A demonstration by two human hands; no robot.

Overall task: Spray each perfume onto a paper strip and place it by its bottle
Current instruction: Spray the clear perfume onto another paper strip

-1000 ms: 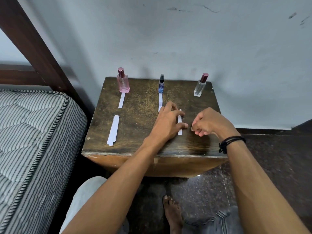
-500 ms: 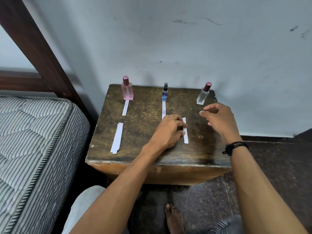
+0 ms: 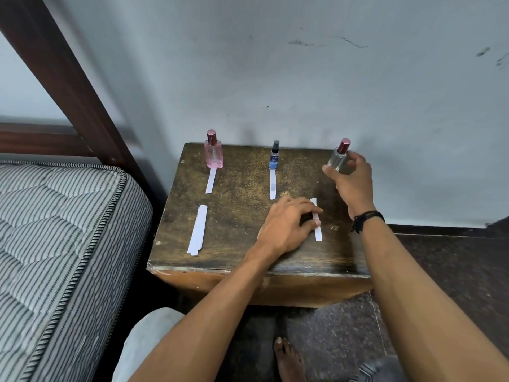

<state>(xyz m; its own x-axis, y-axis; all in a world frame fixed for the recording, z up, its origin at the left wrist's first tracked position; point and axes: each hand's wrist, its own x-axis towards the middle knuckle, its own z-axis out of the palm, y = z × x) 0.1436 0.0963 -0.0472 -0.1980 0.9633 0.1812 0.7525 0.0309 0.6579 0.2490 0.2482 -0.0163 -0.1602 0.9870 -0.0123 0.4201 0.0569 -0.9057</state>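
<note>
Head view: right hand [image 3: 351, 177] wraps the clear, maroon-capped bottle [image 3: 337, 159]; left hand [image 3: 286, 227] pins a white strip [image 3: 316, 230].

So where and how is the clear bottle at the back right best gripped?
Grip the clear bottle across its flat glass body below the maroon cap, coming from its right and front as the right hand does; it stands upright and the spray top stays free.

Three perfume bottles and their paper strips on the table

The pink bottle [image 3: 213, 154] and the small blue bottle [image 3: 274, 158] stood upright, each with a white strip [image 3: 211, 180] [image 3: 272, 184] before it; the clear bottle [image 3: 338, 159] stood at right, a loose strip [image 3: 316, 227] lay nearer, and spare strips [image 3: 198, 230] lay stacked at left.
</note>
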